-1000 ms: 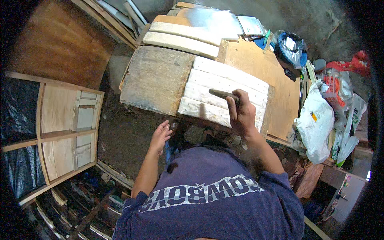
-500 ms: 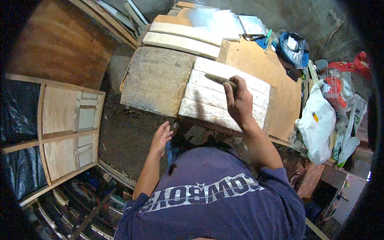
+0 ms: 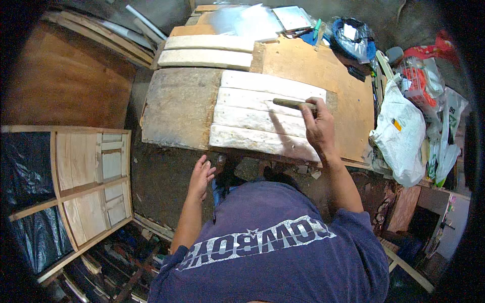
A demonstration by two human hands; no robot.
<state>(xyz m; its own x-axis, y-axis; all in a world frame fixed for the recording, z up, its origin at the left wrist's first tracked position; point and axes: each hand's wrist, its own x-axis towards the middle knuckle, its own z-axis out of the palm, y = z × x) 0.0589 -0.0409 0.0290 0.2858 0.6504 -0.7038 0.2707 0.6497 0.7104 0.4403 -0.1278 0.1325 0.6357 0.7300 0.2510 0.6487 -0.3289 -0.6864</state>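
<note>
My right hand [image 3: 321, 132] grips one end of a short brown stick-like tool [image 3: 289, 103], which points left over several long white strips [image 3: 247, 117]. These strips lie side by side, and they look soft, with small marks on top; I cannot tell what they are made of. Whether the tool touches them is unclear. My left hand [image 3: 201, 178] is off the table's near edge, fingers apart, with nothing in it. It is nearest to a worn grey-brown board [image 3: 179, 108] left of the strips. Two more pale strips [image 3: 207, 51] lie beyond that board.
Clear plastic sheeting [image 3: 245, 21] and a blue container lined with plastic [image 3: 353, 39] sit at the table's far side. White bags [image 3: 400, 134] crowd its right end. A wooden frame with panels [image 3: 76, 182] stands to the left.
My right hand has moved with the tool toward the right side of the strips. My left hand keeps nearly the same pose. The whole view has shifted a little.
</note>
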